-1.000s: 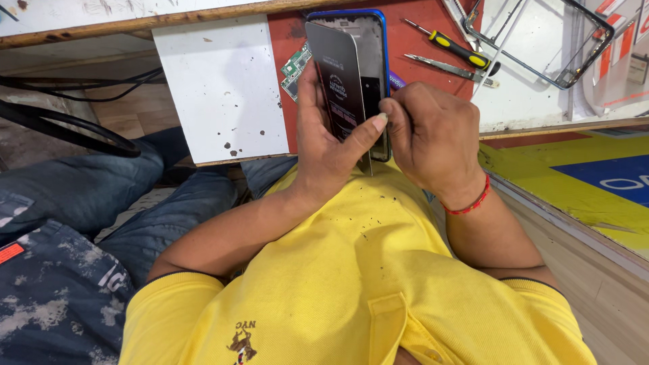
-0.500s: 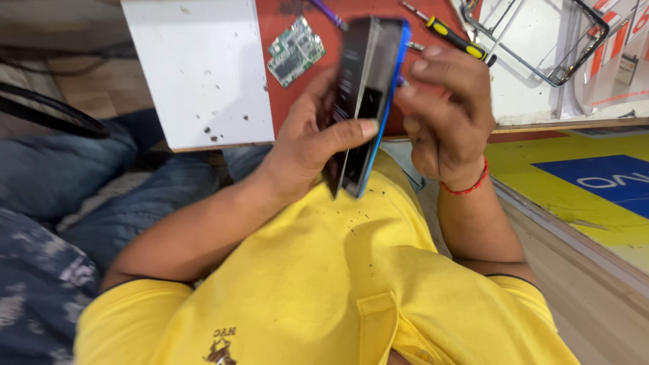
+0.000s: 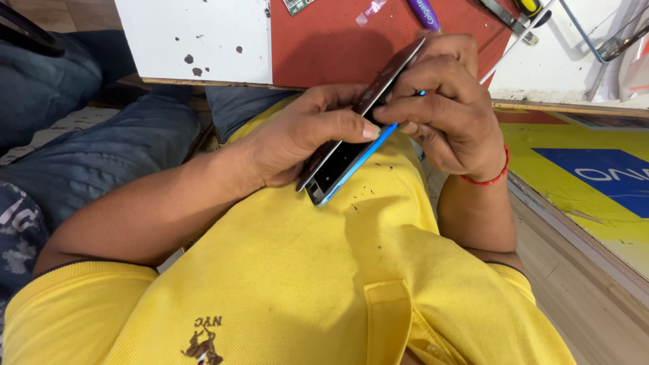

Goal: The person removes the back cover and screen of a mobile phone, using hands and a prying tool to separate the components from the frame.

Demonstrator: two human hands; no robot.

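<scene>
**Inspector A:** Surroundings first. What lies about the hands?

**Inspector B:** Across the top of the frame, a red mat (image 3: 324, 47) beside a white board (image 3: 196, 37) speckled with dark spots. At the upper edge sit a small green circuit board (image 3: 297, 5), a purple tube (image 3: 424, 12) and a screwdriver (image 3: 524, 10), all only partly in view. A yellow shirt (image 3: 297, 270) fills the lower frame; blue jeans (image 3: 94, 155) lie at left. The bench edge runs just above the hands.

**Inspector A:** And the item in hand?

**Inspector B:** A phone (image 3: 351, 152) with a blue frame, held at centre frame above the shirt, below the mat edge. Its long axis runs diagonally, lower end toward centre, upper end toward the upper right. It is turned edge-on; the dark screen panel stands lifted from the body along the lower end.

**Inspector A:** Grip?

**Inspector B:** Left hand (image 3: 297, 138) curled round the phone from the left, thumb pressed across the screen edge. Right hand (image 3: 449, 111) closed over the upper end, fingers bent tight; whether it holds a small tool I cannot tell.

**Inspector A:** Room to move?

**Inspector B:** Open space right of the wrist, over the yellow and blue floor panel (image 3: 588, 169); little toward the bench
</scene>
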